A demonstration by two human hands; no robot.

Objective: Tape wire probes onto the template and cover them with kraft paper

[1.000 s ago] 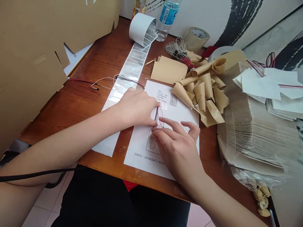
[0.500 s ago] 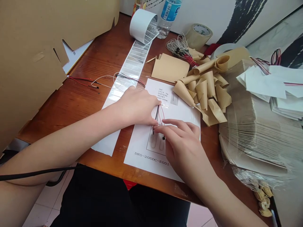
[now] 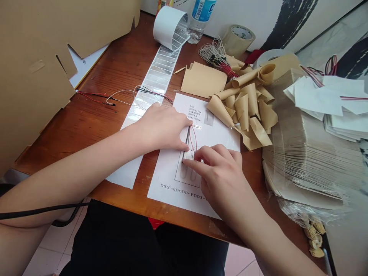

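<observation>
A printed white sheet [image 3: 163,168] lies on the wooden table, with thin red and black wires [image 3: 188,137] running down over its drawn rectangle. My left hand [image 3: 163,128] rests over the sheet's left part, thumb and index finger spread, their tips beside the upper part of the wires. Lower down, my right hand [image 3: 220,168] has its index fingertip on the lower end of the black wire; its other fingers are curled and partly hidden. Left of the sheet runs a strip of silvery labels [image 3: 161,71], with a second wire bundle [image 3: 151,92] across it.
Brown paper pieces [image 3: 247,101], a square brown sheet [image 3: 204,79], a tape roll [image 3: 238,38] and a bottle [image 3: 201,19] stand or lie at the back. A large stack of sheets [image 3: 304,142] is on the right. Cardboard [image 3: 51,57] rises on the left.
My right index fingertip has moved down and slightly left along the black wire, away from my left thumb. My left hand keeps its place on the sheet. The whole view has shifted slightly.
</observation>
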